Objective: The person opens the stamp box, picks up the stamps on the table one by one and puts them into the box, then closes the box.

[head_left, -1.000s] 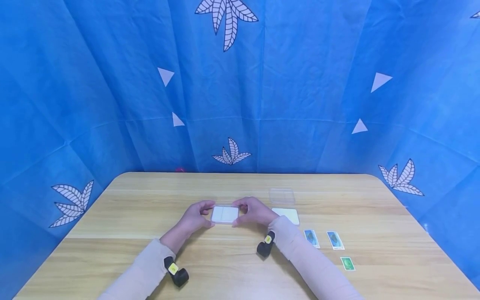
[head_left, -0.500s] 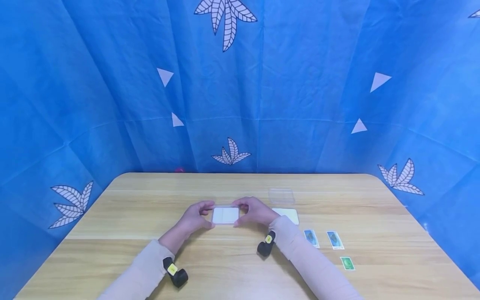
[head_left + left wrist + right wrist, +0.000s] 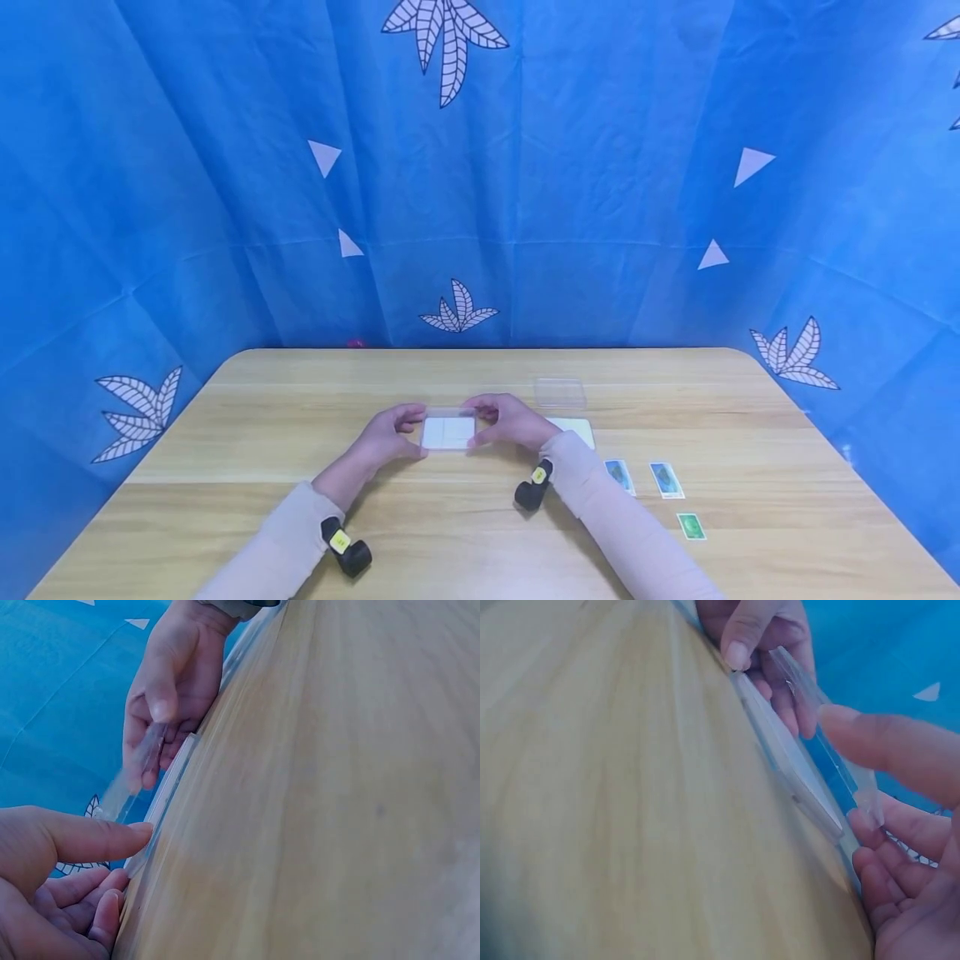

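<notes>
Both hands are at a shallow clear plastic box with white card-like pieces (image 3: pixel 448 433) inside, low over the tabletop. My left hand (image 3: pixel 388 437) holds the box's left end, its thumb against the near edge. My right hand (image 3: pixel 510 422) pinches a clear lid (image 3: pixel 804 686) between thumb and fingers. In the right wrist view the lid stands tilted, apart from the white-filled base (image 3: pixel 791 761). The left wrist view shows the same gap, with the left thumb on the base (image 3: pixel 159 814). The left fingertips' contact with the box is partly hidden.
Another clear plastic cover (image 3: pixel 559 393) lies behind the right hand. A white card-like piece (image 3: pixel 574 430) is partly behind the right wrist. Two blue picture cards (image 3: pixel 667 481) and a green one (image 3: pixel 691 527) lie to the right. A blue patterned curtain (image 3: pixel 510 183) hangs behind the table.
The clear lid has come up from the white-filled base, and a clear strip now shows beyond the white pieces. Both hands stay in nearly the same place.
</notes>
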Demonstrator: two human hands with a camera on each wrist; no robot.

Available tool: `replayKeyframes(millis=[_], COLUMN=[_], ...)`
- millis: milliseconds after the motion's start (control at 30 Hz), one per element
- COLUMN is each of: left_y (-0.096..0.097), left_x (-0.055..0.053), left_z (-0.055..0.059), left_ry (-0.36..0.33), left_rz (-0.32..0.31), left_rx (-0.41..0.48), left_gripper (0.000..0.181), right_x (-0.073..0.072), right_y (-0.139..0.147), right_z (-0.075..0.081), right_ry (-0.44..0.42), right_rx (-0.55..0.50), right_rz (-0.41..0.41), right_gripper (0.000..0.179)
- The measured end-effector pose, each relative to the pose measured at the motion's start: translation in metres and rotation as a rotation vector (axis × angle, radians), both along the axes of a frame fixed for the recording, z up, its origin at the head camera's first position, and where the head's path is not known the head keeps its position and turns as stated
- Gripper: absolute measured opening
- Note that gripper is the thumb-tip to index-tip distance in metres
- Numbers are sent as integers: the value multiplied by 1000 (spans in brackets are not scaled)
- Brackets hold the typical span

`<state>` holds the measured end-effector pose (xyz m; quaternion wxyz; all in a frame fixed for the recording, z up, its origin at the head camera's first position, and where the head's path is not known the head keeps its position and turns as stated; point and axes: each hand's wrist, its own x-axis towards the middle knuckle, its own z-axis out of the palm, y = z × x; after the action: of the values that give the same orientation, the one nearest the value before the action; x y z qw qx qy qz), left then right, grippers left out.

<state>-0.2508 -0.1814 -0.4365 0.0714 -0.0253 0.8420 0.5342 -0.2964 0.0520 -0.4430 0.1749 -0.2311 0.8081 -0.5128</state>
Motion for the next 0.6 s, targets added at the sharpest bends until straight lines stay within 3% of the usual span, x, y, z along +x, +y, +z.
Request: replayKeyframes(millis=[267,400,600], left_y=[-1,-2,-3], left_x=[-2,-2,-2], left_z=[-2,-3,-3], left_ry=[7,8,5], left_rz=[-12,-12,-18], left_rx=[38,42,31], left_gripper=[72,71,69], right_x=[0,0,-2], right_y=[3,4,3], right_z=[-1,-3,2], right_ry=[-21,1,-35], right_rx=[-113,-134,-139], right_rz=[19,13,-5], right_gripper=[57,60,58])
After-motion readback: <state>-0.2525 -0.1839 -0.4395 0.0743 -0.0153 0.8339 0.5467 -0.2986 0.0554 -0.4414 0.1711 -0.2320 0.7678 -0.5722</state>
